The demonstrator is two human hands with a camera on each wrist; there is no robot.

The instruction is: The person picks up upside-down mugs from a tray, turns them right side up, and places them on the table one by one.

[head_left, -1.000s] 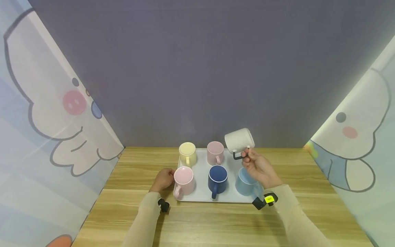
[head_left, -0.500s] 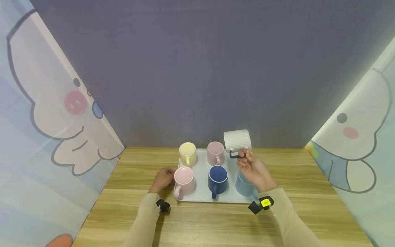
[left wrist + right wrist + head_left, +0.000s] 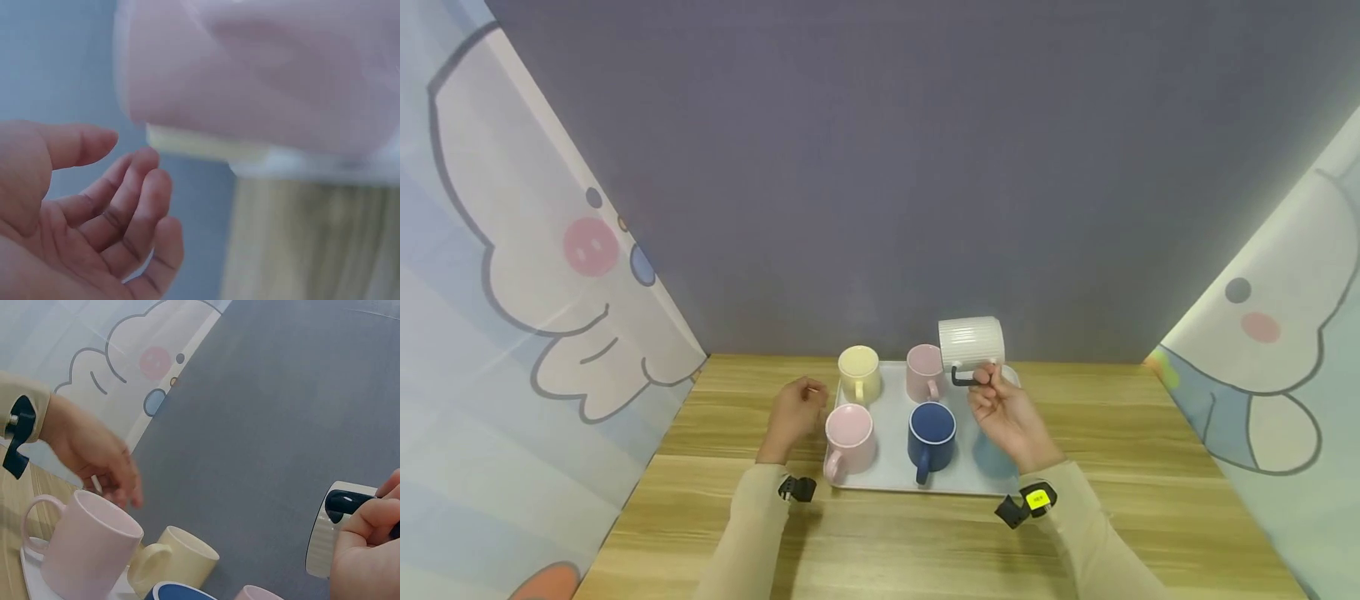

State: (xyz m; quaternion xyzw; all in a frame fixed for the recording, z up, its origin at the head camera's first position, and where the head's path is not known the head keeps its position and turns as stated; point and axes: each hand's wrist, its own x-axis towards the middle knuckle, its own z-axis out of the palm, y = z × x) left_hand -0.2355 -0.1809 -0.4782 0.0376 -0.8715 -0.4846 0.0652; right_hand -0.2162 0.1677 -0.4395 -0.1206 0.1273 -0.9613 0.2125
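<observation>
My right hand [image 3: 1013,423] grips the black handle of a white ribbed mug [image 3: 972,340], holding it on its side above the tray's back right part. In the right wrist view, curled fingers wrap that handle [image 3: 347,501]. Loosely bent and holding nothing, my left hand [image 3: 793,417] hovers by the tray's left edge, beside a pink mug [image 3: 852,442] that looms blurred in the left wrist view. A light blue mug [image 3: 992,460] is mostly hidden behind my right hand. A navy mug [image 3: 932,437] stands at the tray's front middle.
The white tray [image 3: 889,396] lies on a wood-grain table [image 3: 910,542]. At its back stand a yellow mug [image 3: 859,375] and a second pink mug [image 3: 922,375]. A grey wall [image 3: 880,183] rises behind, with cartoon-print cloths [image 3: 512,275] at both sides.
My right hand has drifted slightly left with the white mug, which has turned from slanted to nearly level. My left hand has lifted from the tray's left edge and moved a little farther back.
</observation>
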